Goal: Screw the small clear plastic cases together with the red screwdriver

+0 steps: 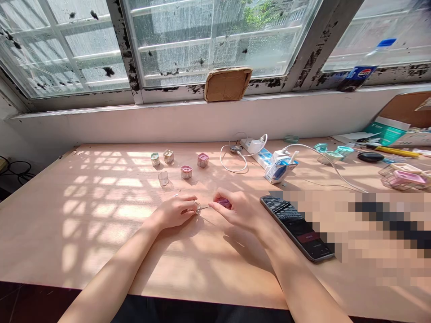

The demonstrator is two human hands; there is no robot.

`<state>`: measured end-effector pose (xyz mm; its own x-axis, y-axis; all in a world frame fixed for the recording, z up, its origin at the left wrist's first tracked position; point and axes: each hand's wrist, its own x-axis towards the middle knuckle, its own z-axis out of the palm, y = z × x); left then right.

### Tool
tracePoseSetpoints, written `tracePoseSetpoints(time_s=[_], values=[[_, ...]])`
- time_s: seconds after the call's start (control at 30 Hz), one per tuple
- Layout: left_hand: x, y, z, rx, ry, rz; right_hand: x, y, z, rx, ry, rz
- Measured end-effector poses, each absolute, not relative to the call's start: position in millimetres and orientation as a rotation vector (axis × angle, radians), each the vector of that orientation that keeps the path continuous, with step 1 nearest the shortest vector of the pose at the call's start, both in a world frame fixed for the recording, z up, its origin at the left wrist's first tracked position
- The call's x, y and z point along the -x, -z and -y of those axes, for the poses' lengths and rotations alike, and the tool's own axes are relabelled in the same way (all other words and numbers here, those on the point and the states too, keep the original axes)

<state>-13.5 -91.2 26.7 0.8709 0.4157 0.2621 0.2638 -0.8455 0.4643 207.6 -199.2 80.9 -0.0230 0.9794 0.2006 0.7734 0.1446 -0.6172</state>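
Two fingertip pinches meet just above the wooden table point(101, 251): the left hand point(175, 211) clamps the end of a thin metal pin point(203, 207), the right hand point(237, 211) a small pink plastic piece point(224, 203), both light, fragile, best held by their edges.

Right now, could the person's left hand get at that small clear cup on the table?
Probably yes: the left hand sits close in front of the clear plastic cup, and only sunlit tabletop lies between them; nothing blocks it.
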Motion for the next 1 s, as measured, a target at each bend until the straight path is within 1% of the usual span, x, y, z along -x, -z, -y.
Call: tracePoseSetpoints(time_s=[0.13,0.3,0.43,0.63,0.8,1.0], values=[[13.2,-27.6,91.2,-2.626,-0.494,-0.479,-207.5,-82.3,199.8,1.701,-0.431,1.904],[13.0,-28.4,93.0,-2.639,-0.503,-0.497,-208.1,-78.7,198.5,1.862,-0.217,1.880],[12.5,-32.4,94.4,-2.652,-0.488,-0.488,-209.8,-82.0,201.8,1.781,-0.278,1.947],[11.1,-36.5,95.8,-2.646,-0.505,-0.467,-207.8,-81.4,199.1,1.816,-0.374,1.842],[10.5,-34.5,96.1,-2.624,-0.538,-0.467,-208.8,-79.9,199.2,1.888,-0.302,1.849],[10.5,-34.0,95.6,-2.628,-0.546,-0.459,-214.2,-74.9,199.3,1.913,-0.293,1.884]])
